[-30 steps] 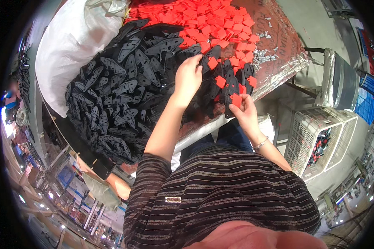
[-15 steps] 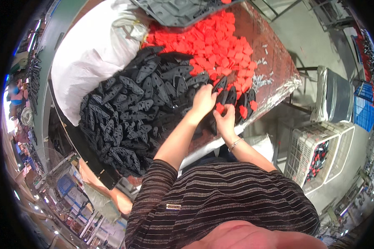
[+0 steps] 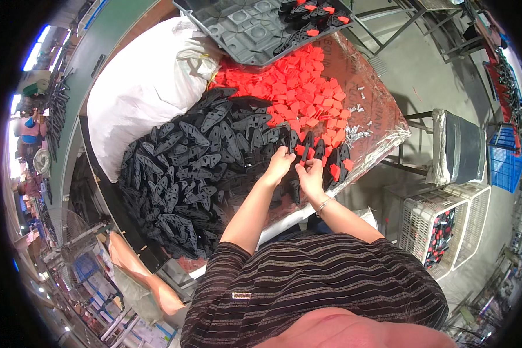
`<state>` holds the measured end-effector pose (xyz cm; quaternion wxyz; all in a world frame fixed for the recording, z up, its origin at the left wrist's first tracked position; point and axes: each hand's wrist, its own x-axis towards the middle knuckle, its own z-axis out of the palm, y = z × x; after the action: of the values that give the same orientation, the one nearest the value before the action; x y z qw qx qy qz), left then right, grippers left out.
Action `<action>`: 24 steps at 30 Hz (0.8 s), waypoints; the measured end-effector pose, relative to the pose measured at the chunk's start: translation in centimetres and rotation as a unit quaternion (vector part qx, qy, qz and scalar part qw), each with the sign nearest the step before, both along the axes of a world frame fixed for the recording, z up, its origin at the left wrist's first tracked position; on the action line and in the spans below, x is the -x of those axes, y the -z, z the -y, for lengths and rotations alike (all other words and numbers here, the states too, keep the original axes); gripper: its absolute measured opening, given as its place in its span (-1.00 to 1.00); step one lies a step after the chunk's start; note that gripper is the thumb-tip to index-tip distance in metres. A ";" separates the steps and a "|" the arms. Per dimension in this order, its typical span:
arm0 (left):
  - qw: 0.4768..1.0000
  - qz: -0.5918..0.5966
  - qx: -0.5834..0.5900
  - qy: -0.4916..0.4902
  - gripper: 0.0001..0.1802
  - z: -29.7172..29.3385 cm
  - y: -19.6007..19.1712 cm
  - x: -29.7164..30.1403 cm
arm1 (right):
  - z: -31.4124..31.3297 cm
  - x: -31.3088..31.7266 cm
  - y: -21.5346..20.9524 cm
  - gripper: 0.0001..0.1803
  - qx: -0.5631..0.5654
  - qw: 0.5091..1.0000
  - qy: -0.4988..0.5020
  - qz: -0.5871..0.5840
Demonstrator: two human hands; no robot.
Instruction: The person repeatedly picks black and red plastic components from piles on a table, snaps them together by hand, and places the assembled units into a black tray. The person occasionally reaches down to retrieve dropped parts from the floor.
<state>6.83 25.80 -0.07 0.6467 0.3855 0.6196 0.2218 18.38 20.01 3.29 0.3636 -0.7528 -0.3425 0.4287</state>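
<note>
Head view: near the front edge of our tabletop (image 3: pixel 383 116), one slim black plastic plate (image 3: pixel 307 144) points lengthwise away, just beyond our nearer right hand (image 3: pixel 312 177); left hand (image 3: pixel 279 166) beside; both half-curled, grips we can't tell.

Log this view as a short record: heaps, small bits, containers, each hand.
Black parts: big heap on the table, left and middle
Red pieces: heap beyond and right of the black parts
Small metal pieces: scattered right of the red pieces
White sack: against the black heap, far left
Grey tray: top of view, partly filled, black-and-red parts
White crate: right, black-and-red parts inside
Left hand: by black parts; grip unclear
Right hand: beside left; grip unclear
</note>
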 end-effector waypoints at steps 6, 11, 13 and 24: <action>0.997 0.072 0.024 -0.022 -0.78 -0.3 -1.2 0.0 | -0.9 -0.7 -1.9 -0.49 0.042 0.998 -0.010 0.039; 0.987 0.122 0.055 -0.087 -0.81 -0.4 -4.9 2.0 | 0.0 -2.5 0.4 -0.56 -0.039 0.995 0.061 -0.071; 0.979 0.139 0.054 -0.142 -0.80 -0.3 -5.7 2.6 | -0.3 -2.3 -1.5 -0.68 -0.059 0.988 0.087 -0.112; 0.970 0.126 0.065 -0.200 -0.81 -0.1 -4.1 1.1 | -5.2 1.2 -0.4 -0.62 -0.006 0.996 -0.046 0.076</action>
<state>5.74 25.85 4.08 0.6860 0.1800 0.6104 0.3527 17.23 25.25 3.64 0.3209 -0.7642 -0.4060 0.3849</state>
